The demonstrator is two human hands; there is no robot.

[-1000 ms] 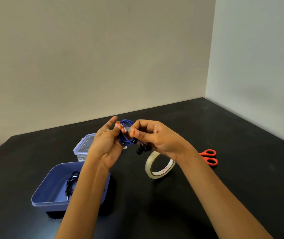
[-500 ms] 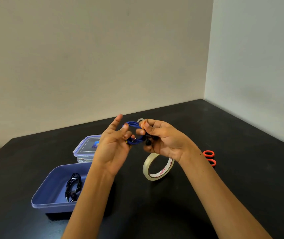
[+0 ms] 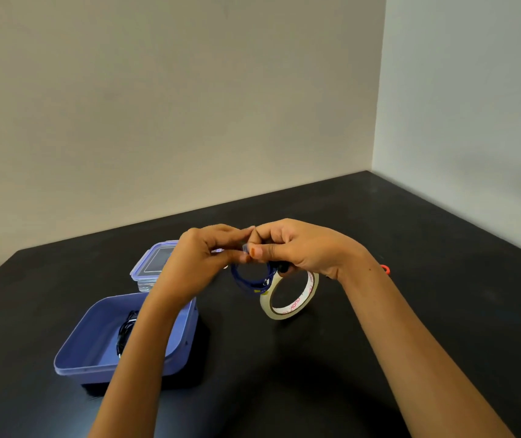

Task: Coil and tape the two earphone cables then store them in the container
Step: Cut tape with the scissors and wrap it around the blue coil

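Hands meet above the black tabletop (image 3: 411, 295), fingertips together at the top of a coiled blue earphone cable (image 3: 250, 277). The left hand (image 3: 200, 263) has its grip closed on the upper edge of the coil, thumb and fingers pinched there. The right hand (image 3: 300, 248) also has its grip closed on the coil, its thumb pressed against the same spot, where a small clear piece of tape (image 3: 246, 248) seems to sit, though it is too small to tell for sure. The loop of the blue cable hangs below the fingers in the air, clear of the tabletop, and dark earbuds (image 3: 282, 269) show just under the right palm.

Behind the hanging loop a roll of tape (image 3: 291, 295) stands on its edge on the tabletop. To the left, near the left forearm, an open blue container (image 3: 94, 352) rests on the tabletop, and a coiled black earphone cable (image 3: 125, 333) lies inside it. The container's lid (image 3: 151, 263) lies flat just beyond it. A sliver of an orange scissor handle (image 3: 385, 269) peeks out past the right wrist.
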